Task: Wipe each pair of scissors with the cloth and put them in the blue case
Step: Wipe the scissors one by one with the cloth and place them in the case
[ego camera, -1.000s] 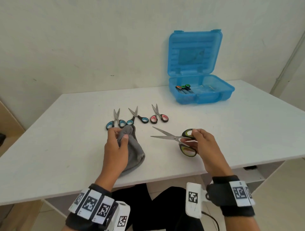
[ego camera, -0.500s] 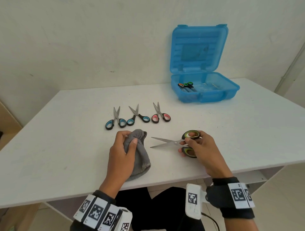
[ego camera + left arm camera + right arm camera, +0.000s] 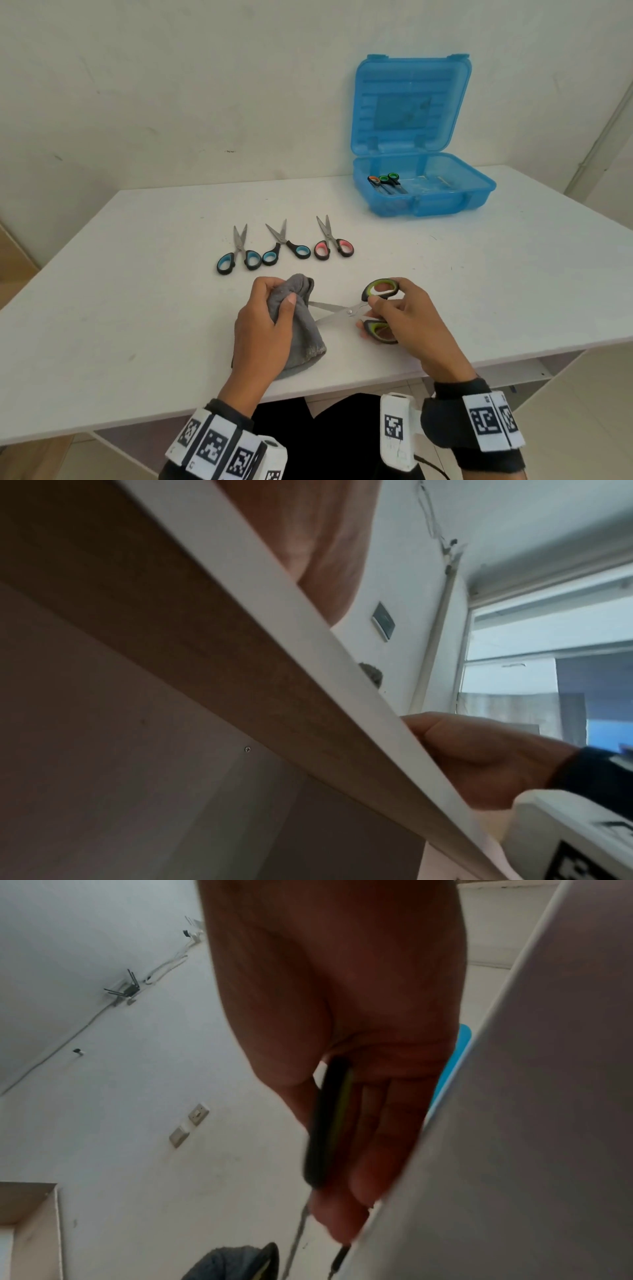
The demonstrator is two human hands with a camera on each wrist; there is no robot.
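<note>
Your right grip [image 3: 407, 318] pinches the green scissors [image 3: 370, 310], left grip [image 3: 267, 329] clutching the cloth [image 3: 303, 325]; 2 pairs seem cased [image 3: 445, 202], 3 [image 3: 284, 245] wait.

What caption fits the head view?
Left hand holds cloth at open green scissors in right hand; three pairs wait.

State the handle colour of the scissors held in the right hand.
Black with lime-green lining on the held scissors; clearest in the head view.
</note>
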